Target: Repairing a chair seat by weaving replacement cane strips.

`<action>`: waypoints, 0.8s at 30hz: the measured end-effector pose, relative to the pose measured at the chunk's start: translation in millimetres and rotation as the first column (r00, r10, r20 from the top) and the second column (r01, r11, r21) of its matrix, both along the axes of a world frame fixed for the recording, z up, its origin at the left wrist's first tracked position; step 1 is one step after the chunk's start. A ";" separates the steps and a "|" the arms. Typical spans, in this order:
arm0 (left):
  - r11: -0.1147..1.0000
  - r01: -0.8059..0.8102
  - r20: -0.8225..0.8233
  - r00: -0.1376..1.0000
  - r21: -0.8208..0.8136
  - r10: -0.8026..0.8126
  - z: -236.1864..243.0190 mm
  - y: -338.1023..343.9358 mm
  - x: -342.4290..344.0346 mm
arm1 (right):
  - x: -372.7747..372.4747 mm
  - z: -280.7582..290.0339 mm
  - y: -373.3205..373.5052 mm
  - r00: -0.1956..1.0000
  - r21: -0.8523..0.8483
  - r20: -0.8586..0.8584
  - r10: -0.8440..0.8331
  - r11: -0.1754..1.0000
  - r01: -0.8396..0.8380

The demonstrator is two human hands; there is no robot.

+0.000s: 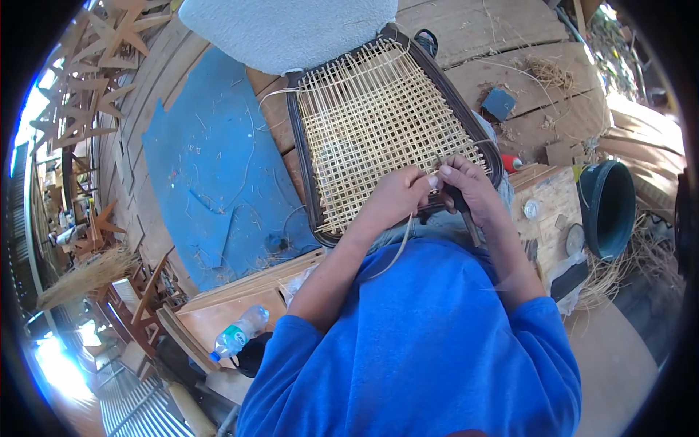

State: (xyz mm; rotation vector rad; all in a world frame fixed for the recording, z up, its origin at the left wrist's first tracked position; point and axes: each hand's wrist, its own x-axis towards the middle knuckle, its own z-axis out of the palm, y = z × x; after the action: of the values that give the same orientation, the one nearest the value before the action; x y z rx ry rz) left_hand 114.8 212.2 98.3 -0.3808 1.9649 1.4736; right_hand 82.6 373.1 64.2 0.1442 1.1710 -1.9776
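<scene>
One strand (pixel 404 243) (curved), below left fingers (pixel 421 186)

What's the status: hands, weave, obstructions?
Left hand pinching pale strand; right hand gripping dark tool. Woven panel in dark frame, far end more open. Hands hide part of near edge.

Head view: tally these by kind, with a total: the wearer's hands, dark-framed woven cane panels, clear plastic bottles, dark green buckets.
Left hand and right hand: 2
Dark-framed woven cane panel: 1
Clear plastic bottle: 1
Dark green bucket: 1
Total: 5
</scene>
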 end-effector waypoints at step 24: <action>0.922 -0.318 0.268 0.929 0.222 0.256 -22.3 -65.8 62.9 | 22.2 17.9 -0.6 0.954 0.163 0.055 0.295 0.940 -0.300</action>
State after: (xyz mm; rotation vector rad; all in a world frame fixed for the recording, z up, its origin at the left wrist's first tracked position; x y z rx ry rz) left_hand 177.7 146.5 76.0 -0.7168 1.5497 1.7593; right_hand 104.9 372.5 82.1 0.0771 1.2619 -1.6063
